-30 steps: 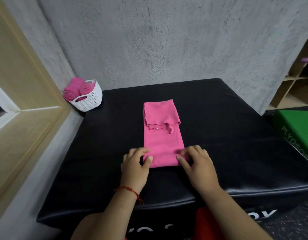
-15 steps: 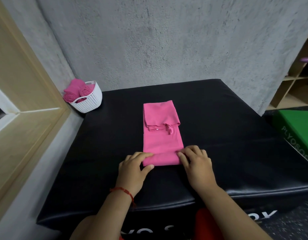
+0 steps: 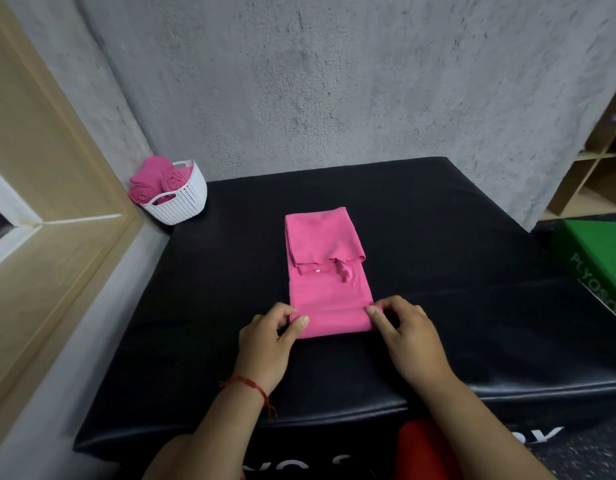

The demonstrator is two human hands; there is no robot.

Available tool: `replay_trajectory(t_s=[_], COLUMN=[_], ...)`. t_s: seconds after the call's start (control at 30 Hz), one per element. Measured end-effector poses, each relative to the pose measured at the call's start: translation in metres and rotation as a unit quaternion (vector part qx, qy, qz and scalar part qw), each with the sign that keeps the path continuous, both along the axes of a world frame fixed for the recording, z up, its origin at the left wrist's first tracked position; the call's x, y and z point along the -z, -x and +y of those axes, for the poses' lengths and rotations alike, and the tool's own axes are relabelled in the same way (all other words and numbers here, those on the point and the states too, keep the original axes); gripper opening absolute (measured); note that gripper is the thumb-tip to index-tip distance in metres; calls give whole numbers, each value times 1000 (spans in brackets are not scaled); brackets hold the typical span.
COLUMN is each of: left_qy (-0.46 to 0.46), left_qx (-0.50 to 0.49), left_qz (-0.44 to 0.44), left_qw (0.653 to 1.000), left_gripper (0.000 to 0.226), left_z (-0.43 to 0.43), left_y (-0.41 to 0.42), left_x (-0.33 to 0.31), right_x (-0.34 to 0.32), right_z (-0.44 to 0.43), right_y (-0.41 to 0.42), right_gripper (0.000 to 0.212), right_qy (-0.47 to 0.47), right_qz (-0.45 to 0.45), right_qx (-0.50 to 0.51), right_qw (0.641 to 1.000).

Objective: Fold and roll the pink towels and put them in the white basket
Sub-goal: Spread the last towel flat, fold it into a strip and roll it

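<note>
With the left hand (image 3: 270, 336) and right hand (image 3: 405, 336) each pinching an end of the towel (image 3: 329, 292) where its roll begins, turn both ends together, tight and square, along the bench (image 3: 213, 289).

Soft, even indoor light falls from above, moderate rather than bright; no lamp shows. The grey wall (image 3: 334, 81) is lit flat and darkens toward the upper left corner. The black padded box (image 3: 438, 271) swallows most of the light, yet its glossy skin gives a pale streak of glare along the near edge. Under the left hand (image 3: 268, 341) and right hand (image 3: 407, 337) shadows hardly show on the black. The white basket (image 3: 182, 202) at the far left corner has a small dim shadow beneath it. The pink towel (image 3: 329, 289) reads vivid, its creases fairly sharp. Wide-angle bending bows the window frame (image 3: 57, 237) at the left. The forearms at the bottom look soft and smeared.
</note>
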State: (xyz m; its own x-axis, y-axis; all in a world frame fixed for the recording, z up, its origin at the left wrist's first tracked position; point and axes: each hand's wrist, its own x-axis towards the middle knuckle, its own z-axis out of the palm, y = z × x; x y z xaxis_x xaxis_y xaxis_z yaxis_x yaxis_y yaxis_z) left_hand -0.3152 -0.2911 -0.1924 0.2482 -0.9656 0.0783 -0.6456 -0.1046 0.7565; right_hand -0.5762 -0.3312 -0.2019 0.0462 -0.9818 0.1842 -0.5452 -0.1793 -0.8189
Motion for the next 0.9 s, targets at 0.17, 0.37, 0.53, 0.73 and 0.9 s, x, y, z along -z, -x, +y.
replay_trajectory(t_s=[0.17,0.37,0.53,0.73,0.9], left_qy=[3,134,79,20,-4], left_qx=[-25,25,66,55,4], left_qz=[-60,-134,-154,-99,-30], left_qw=[998,982,983,993,1000], left_gripper=[28,15,38,36,24], left_z=[1,2,9,-2,-7], left_y=[10,17,6,-1,-2], left_x=[1,-1,0,-1,1], right_x=[4,0,3,5,6], right_z=[-4,-19,-13,-8,-7], right_y=[-2,-10,-19,-15,-17], right_gripper=[22,32,23,13,45], right_qy=[2,-18,40,67,60], right_qz=[10,6,14,40,166], right_qx=[26,64,82,43,26], right_qw=[1000,998,996,996,984])
